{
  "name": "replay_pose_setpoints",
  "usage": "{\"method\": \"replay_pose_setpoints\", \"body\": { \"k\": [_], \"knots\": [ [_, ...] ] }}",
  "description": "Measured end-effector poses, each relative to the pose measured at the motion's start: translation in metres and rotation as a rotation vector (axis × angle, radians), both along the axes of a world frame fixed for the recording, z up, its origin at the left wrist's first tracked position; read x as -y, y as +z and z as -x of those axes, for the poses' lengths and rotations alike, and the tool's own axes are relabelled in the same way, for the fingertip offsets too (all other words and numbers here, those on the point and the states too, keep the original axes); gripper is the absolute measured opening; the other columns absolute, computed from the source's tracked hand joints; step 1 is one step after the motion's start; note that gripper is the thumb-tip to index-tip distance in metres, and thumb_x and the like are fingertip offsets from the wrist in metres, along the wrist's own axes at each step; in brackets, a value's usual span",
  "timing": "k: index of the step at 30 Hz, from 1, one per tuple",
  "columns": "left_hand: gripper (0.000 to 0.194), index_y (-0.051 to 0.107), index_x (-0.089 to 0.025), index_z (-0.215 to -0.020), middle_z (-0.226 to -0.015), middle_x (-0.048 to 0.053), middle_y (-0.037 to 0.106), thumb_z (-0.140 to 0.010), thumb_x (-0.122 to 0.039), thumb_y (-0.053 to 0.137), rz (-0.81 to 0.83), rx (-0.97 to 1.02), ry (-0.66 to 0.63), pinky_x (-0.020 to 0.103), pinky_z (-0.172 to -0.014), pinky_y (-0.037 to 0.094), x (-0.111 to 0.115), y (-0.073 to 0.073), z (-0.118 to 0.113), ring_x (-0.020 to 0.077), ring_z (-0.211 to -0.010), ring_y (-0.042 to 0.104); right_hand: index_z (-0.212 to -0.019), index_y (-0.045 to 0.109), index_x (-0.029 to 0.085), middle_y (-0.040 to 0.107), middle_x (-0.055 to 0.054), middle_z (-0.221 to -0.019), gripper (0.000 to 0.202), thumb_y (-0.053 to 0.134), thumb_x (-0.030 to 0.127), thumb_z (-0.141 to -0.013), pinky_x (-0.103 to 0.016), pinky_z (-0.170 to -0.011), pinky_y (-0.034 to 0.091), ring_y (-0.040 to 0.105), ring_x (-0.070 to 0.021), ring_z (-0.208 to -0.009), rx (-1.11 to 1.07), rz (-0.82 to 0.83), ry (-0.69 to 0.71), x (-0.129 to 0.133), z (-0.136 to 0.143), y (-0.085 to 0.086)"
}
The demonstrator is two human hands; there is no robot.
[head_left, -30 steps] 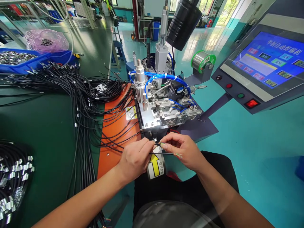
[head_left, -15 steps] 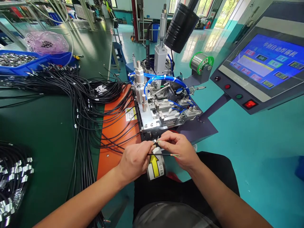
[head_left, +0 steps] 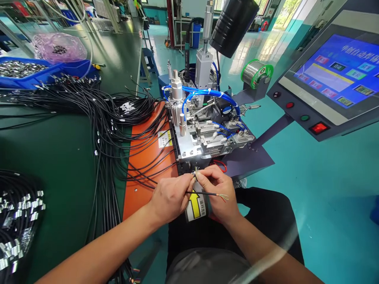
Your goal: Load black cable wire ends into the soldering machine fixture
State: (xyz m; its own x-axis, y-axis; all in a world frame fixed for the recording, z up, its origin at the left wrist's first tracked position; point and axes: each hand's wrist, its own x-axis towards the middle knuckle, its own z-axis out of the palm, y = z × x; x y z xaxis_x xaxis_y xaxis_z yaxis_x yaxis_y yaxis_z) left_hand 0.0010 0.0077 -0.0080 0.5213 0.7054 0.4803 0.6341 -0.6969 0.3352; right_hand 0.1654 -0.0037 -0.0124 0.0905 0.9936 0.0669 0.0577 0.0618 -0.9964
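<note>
In front of the machine's near edge, my left hand (head_left: 171, 197) is closed on a black cable (head_left: 204, 193). One end of that cable sticks out to the right below my fingers, its jacket stripped and its thin coloured wires (head_left: 223, 197) fanned out. My right hand (head_left: 217, 189) pinches at my left fingertips, where small bare wire ends (head_left: 196, 170) poke up; the exact grip there is partly hidden by the fingers. Just beneath both hands sits a grey cylinder with a yellow arrow label (head_left: 195, 207).
A soldering machine (head_left: 204, 134) with blue air tubes stands ahead, with a solder spool (head_left: 256, 75) and a control screen (head_left: 337, 75) to its right. Bundles of black cables (head_left: 103, 118) cover the green table and orange board (head_left: 139, 201). A blue bin (head_left: 23, 81) holds metal parts.
The view has shifted slightly. My right fingers have drawn in closer to my left fingertips, and the wires at the lower cable end are more spread and plainly seen.
</note>
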Motion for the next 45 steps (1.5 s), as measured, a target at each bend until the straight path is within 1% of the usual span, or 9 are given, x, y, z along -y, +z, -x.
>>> {"method": "replay_pose_setpoints", "body": {
  "k": [3,6,15,23,25,28,34,39,45],
  "knots": [
    [0.015,0.057,-0.017,-0.081,-0.060,-0.002,0.052,-0.093,-0.018,0.048,-0.018,-0.021,0.005,0.027,-0.051,0.031,-0.001,-0.001,0.001,0.0126,-0.051,0.048,-0.093,0.071,0.020,0.061,-0.002,-0.085,0.014,0.068,0.031,-0.085,-0.028,-0.069,0.047,0.058,-0.0156,-0.076,0.064,0.038,0.185,-0.003,-0.016,0.010],
    [0.012,0.057,-0.017,-0.082,-0.062,-0.002,0.054,-0.091,-0.017,0.049,-0.021,-0.034,-0.006,0.029,-0.053,0.031,-0.001,-0.002,0.002,0.0133,-0.053,0.050,-0.095,0.071,0.021,0.062,-0.002,-0.085,0.014,0.070,0.029,-0.083,-0.028,-0.068,0.047,0.059,-0.0159,-0.076,0.149,0.036,0.259,-0.008,-0.027,0.016],
    [0.010,0.057,-0.018,-0.085,-0.064,-0.002,0.056,-0.090,-0.017,0.048,-0.009,-0.020,-0.033,0.028,-0.054,0.031,-0.001,0.000,0.002,0.0132,-0.054,0.050,-0.080,0.073,0.021,0.065,-0.002,-0.080,0.009,0.070,0.028,-0.084,-0.027,-0.066,0.047,0.060,-0.0159,-0.075,0.246,-0.068,0.162,-0.010,-0.026,0.018],
    [0.014,0.052,-0.019,-0.078,-0.060,-0.004,0.051,-0.092,-0.016,0.048,-0.002,0.015,-0.020,0.028,-0.052,0.031,0.000,0.001,0.000,0.0119,-0.051,0.048,-0.080,0.073,0.021,0.064,-0.002,-0.081,0.010,0.066,0.026,-0.086,-0.028,-0.066,0.048,0.060,-0.0153,-0.074,0.183,-0.100,-0.080,0.001,0.005,0.006],
    [0.017,0.050,-0.019,-0.077,-0.059,-0.004,0.050,-0.093,-0.018,0.047,-0.003,0.015,0.005,0.027,-0.051,0.030,0.000,0.002,-0.001,0.0114,-0.050,0.047,-0.082,0.072,0.021,0.064,-0.002,-0.083,0.010,0.065,0.025,-0.087,-0.028,-0.067,0.048,0.060,-0.0153,-0.075,0.183,-0.107,-0.092,0.002,0.007,0.005],
    [0.017,0.052,-0.019,-0.078,-0.059,-0.004,0.051,-0.094,-0.020,0.047,0.000,0.002,0.037,0.027,-0.050,0.030,0.000,0.002,-0.001,0.0113,-0.049,0.047,-0.081,0.071,0.020,0.064,-0.002,-0.082,0.008,0.067,0.025,-0.085,-0.027,-0.065,0.047,0.060,-0.0155,-0.075,0.209,-0.092,-0.004,-0.001,0.000,0.008],
    [0.011,0.056,-0.019,-0.083,-0.061,-0.003,0.054,-0.091,-0.017,0.048,0.024,-0.014,0.000,0.027,-0.052,0.032,0.000,0.000,0.000,0.0122,-0.051,0.049,-0.080,0.070,0.020,0.065,-0.003,-0.081,0.008,0.069,0.027,-0.082,-0.027,-0.062,0.047,0.059,-0.0156,-0.072,0.246,-0.046,0.216,-0.017,-0.022,0.018],
    [0.009,0.056,-0.018,-0.085,-0.063,-0.004,0.054,-0.088,-0.014,0.049,0.034,-0.005,-0.036,0.028,-0.053,0.032,-0.001,-0.001,0.002,0.0123,-0.052,0.048,-0.078,0.071,0.020,0.066,-0.002,-0.078,0.011,0.067,0.029,-0.083,-0.028,-0.060,0.046,0.059,-0.0164,-0.072,0.321,-0.055,0.274,-0.023,-0.026,0.025],
    [0.010,0.056,-0.018,-0.083,-0.062,-0.004,0.052,-0.089,-0.014,0.049,0.038,-0.017,-0.013,0.028,-0.054,0.031,0.000,-0.003,0.002,0.0123,-0.053,0.048,-0.077,0.071,0.020,0.065,-0.003,-0.079,0.012,0.067,0.028,-0.084,-0.029,-0.065,0.046,0.059,-0.0170,-0.074,0.262,-0.067,0.270,-0.024,-0.027,0.024]
  ]
}}
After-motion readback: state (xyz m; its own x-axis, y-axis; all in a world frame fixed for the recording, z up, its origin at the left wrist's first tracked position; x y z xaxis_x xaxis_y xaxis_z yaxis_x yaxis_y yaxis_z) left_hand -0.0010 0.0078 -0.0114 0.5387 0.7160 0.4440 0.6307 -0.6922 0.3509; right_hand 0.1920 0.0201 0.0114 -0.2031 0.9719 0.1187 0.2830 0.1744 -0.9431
